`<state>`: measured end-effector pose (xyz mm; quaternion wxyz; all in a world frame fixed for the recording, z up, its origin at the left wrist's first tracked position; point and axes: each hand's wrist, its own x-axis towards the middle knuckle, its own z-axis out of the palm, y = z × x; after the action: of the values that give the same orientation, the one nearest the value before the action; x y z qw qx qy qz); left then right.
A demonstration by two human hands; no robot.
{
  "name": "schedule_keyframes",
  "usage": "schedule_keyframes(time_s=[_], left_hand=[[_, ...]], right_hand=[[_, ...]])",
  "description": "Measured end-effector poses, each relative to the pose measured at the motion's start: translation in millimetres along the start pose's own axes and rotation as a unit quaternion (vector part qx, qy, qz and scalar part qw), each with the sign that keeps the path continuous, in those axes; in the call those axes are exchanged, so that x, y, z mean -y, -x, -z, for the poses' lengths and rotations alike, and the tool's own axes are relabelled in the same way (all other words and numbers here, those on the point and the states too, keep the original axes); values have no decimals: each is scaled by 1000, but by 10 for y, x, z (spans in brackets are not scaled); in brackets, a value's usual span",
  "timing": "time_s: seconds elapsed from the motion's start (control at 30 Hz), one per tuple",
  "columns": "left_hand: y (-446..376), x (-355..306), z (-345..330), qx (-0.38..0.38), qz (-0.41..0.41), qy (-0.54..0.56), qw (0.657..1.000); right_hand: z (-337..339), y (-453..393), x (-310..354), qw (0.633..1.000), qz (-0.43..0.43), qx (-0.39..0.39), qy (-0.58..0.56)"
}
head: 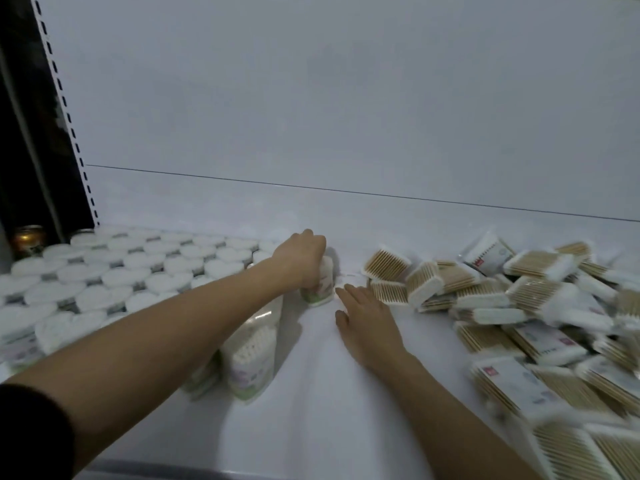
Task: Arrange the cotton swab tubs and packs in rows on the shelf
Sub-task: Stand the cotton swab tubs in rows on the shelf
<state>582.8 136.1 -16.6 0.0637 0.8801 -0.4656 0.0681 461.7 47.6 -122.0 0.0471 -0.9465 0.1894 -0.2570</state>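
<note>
My feed was dim and flat, with a cool grey cast. Soft shadows fell beside the left hand (pixel 304 258) and tubs. The packs (pixel 554 341) smeared with blur toward the lower right corner, and wide-angle bending curved the shelf edges.

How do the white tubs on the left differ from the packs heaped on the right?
The heart-lidded tubs stand upright in close, neat rows; the flat swab packs lie tumbled in a loose heap, overlapping at all angles. The tubs show white lids from above, while the packs show tan wooden sticks through clear wrapping. The left hand grips one tub; no hand holds a pack. Both sit on the same white shelf.
</note>
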Motion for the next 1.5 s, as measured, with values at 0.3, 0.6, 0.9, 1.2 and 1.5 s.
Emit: schedule_keyframes(time_s=[0.3, 0.6, 0.9, 1.2, 1.5], left_hand=[[-83, 0, 45, 14, 22, -23, 999], [-84, 11, -14, 14, 39, -42, 998], [-88, 65, -16, 22, 13, -24, 999], [191, -110, 355, -36, -32, 80, 996], [456, -821, 608, -82, -64, 184, 977]], right_hand=[[-14, 8, -74, 999, -43, -24, 19], [-41, 3, -136, 998, -30, -59, 13], [-73, -5, -152, 999, -33, -41, -9], [754, -178, 30, 979, -126, 1, -163], [1928, 120, -356, 981, -168, -4, -101]])
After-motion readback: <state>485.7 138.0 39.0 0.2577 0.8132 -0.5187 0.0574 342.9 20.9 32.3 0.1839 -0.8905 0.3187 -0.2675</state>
